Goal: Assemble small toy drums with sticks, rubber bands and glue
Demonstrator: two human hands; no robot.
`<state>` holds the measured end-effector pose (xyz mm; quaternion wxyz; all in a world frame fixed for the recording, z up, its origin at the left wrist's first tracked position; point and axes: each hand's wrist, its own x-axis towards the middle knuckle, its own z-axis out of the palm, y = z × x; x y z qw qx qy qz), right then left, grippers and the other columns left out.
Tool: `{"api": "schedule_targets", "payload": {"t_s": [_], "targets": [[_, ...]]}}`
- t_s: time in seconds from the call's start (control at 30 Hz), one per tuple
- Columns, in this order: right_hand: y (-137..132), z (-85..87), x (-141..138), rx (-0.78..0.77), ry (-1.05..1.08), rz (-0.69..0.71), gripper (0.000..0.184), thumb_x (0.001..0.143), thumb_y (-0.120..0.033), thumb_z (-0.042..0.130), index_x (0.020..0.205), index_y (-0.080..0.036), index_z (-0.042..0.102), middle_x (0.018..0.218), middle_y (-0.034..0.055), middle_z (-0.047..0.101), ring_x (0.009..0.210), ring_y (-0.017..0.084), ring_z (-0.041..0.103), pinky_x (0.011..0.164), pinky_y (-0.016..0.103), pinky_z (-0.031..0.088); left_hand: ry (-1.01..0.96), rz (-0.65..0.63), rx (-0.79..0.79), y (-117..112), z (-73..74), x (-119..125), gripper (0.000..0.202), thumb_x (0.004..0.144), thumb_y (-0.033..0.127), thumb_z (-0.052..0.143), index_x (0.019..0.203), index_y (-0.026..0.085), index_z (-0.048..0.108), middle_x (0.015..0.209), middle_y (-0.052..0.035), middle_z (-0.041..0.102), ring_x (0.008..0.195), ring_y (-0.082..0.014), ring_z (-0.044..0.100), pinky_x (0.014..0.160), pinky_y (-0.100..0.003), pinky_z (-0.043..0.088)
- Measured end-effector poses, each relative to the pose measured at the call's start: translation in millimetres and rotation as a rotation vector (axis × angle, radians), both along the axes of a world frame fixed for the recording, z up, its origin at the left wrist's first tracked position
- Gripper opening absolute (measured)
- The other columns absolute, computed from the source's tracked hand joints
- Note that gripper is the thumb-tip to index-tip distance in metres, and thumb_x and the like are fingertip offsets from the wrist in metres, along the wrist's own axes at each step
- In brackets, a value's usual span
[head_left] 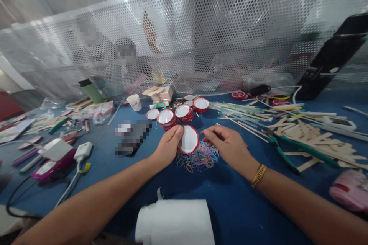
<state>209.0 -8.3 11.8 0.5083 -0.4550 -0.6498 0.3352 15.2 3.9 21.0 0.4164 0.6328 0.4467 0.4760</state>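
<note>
My left hand (169, 142) is closed on a small red-rimmed disc (189, 139) with a white face, thumb resting at its edge. Just right of it, my right hand (225, 141) has its thumb and fingers drawn together; whatever they may pinch is too small to make out. A loose pile of coloured rubber bands (198, 159) lies on the blue table under both hands. Beyond them stand stacks of similar white-faced red rounds, among them a left stack (166, 118), a middle stack (184, 112) and a right one (201, 104).
A white roll (175, 222) lies at the near edge. Green-handled pliers (304, 147) rest among wooden sticks (322, 141) on the right. Left are a phone (134, 138), a white adapter (83, 151) with cable and a paper cup (134, 103). A perforated metal screen (178, 38) spans the back.
</note>
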Motion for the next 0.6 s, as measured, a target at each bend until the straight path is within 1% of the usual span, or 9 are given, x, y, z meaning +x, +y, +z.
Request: {"api": "schedule_targets", "payload": {"t_s": [0.03,0.07,0.13,0.2,0.27,0.37,0.47,0.6], "targets": [[-0.6,0.6,-0.2,0.006,0.008,0.014,0.03,0.087,-0.048,0.057,0.083,-0.021,0.069,0.074,0.002,0.07,0.067,0.015,0.062,0.064,0.029,0.049,0.079,0.021,0.071,0.4,-0.4,-0.7,0.041,0.089,0.053,0.053,0.068,0.018,0.049,0.063,0.0025,0.045,0.06,-0.0116,0.039,0.056,-0.025,0.032],[-1.3,1.1,-0.5,0.013,0.01,0.028,0.03,0.088,-0.047,0.057,0.085,-0.021,0.07,0.076,0.0022,0.07,0.068,0.015,0.062,0.065,0.029,0.049,0.154,0.015,0.129,0.8,-0.6,-1.6,0.039,0.091,0.051,0.051,0.07,0.018,0.05,0.065,0.0024,0.045,0.062,-0.0117,0.039,0.058,-0.025,0.033],[-2.3,1.3,-1.2,0.036,-0.006,0.043,0.027,0.087,-0.045,0.058,0.09,-0.022,0.071,0.082,0.0025,0.072,0.073,0.015,0.063,0.068,0.029,0.05,0.256,-0.011,0.193,1.1,-0.3,-3.2,0.035,0.096,0.045,0.044,0.076,0.017,0.053,0.069,0.0019,0.048,0.064,-0.012,0.041,0.06,-0.025,0.034],[-2.6,0.1,-1.6,0.059,-0.039,0.046,0.024,0.085,-0.042,0.061,0.092,-0.022,0.072,0.085,0.0025,0.073,0.074,0.015,0.063,0.07,0.03,0.05,0.292,-0.022,0.215,1.1,0.5,-4.1,0.032,0.097,0.04,0.042,0.081,0.017,0.056,0.072,0.0012,0.052,0.066,-0.0124,0.044,0.061,-0.025,0.036],[-2.2,-1.9,-1.6,0.056,-0.056,0.058,0.023,0.084,-0.041,0.064,0.093,-0.022,0.073,0.084,0.0021,0.073,0.073,0.014,0.063,0.07,0.029,0.05,0.287,-0.031,0.209,0.7,1.7,-4.0,0.031,0.097,0.039,0.043,0.083,0.017,0.058,0.074,0.0002,0.055,0.068,-0.0131,0.048,0.064,-0.025,0.038],[-1.1,-3.5,-1.0,0.029,-0.056,0.097,0.022,0.086,-0.04,0.063,0.093,-0.021,0.072,0.08,0.0007,0.072,0.071,0.014,0.062,0.067,0.028,0.049,0.177,-0.063,0.153,-0.7,2.7,-2.7,0.029,0.093,0.042,0.051,0.089,0.016,0.063,0.081,-0.0022,0.062,0.075,-0.0154,0.054,0.069,-0.026,0.042],[-0.5,-2.8,-0.4,0.02,-0.063,0.111,0.02,0.087,-0.038,0.062,0.091,-0.022,0.072,0.08,0.0002,0.071,0.072,0.014,0.062,0.068,0.028,0.048,-0.025,-0.094,0.03,-2.4,1.5,-1.4,0.032,0.087,0.047,0.061,0.096,0.017,0.068,0.091,-0.004,0.067,0.083,-0.0172,0.057,0.074,-0.026,0.045],[-0.2,-3.1,-1.0,-0.012,-0.045,0.144,0.021,0.087,-0.04,0.061,0.091,-0.022,0.071,0.083,0.0012,0.072,0.075,0.015,0.062,0.07,0.029,0.048,-0.255,-0.114,-0.182,-3.9,-0.8,0.4,0.036,0.08,0.05,0.07,0.094,0.017,0.07,0.088,-0.0035,0.069,0.077,-0.016,0.058,0.07,-0.026,0.045]]}}
